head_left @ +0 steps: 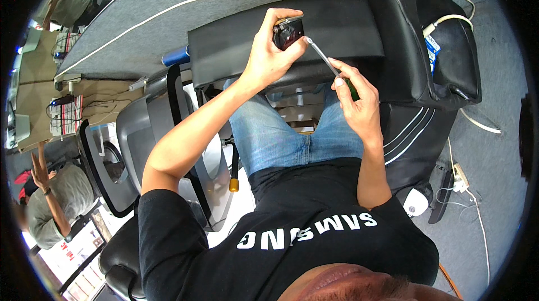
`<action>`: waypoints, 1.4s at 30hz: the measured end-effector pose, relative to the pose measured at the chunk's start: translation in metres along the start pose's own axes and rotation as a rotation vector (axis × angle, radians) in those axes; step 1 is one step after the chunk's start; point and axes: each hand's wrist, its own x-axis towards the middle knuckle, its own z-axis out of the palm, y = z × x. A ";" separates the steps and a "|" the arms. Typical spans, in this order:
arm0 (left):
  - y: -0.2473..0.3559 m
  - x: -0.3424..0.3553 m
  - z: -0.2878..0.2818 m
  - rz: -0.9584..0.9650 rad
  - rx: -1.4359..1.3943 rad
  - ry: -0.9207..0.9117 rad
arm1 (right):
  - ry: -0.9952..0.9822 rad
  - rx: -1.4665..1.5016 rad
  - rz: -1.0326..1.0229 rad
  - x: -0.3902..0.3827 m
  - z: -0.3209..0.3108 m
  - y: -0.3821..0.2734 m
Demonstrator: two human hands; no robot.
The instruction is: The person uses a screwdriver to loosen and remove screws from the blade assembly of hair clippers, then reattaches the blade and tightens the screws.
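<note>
My left hand (266, 59) is closed round a small glossy black device (289, 32) with a metal strip along its far edge; its exact kind is unclear. In my right hand (359, 99) is a screwdriver (321, 54) with a long silver shaft and a green handle partly covered by my fingers. The shaft points forward and left, and its tip is right beside my left thumb and the device's near right edge. Whether the tip touches the device, I cannot tell. Both hands are above a black padded seat (236, 34).
A raised black cushion (398, 37) carries a white cable and a blue packet (432, 51). At left stand grey-black chairs (140, 127) and a blue cylinder (176, 56). Another person (59, 205) sits at far left. A white power strip (460, 177) lies at right.
</note>
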 end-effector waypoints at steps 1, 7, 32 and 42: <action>0.000 0.000 0.000 0.035 0.049 -0.013 | -0.008 -0.016 0.000 0.001 -0.002 -0.001; 0.002 -0.003 0.002 0.052 0.070 -0.105 | -0.013 -0.062 -0.009 0.000 -0.005 0.006; -0.002 0.003 -0.002 0.209 0.385 -0.204 | -0.125 0.344 0.415 -0.013 -0.002 0.012; -0.009 0.002 0.000 0.207 0.455 -0.314 | -0.069 0.302 0.340 -0.019 0.020 0.030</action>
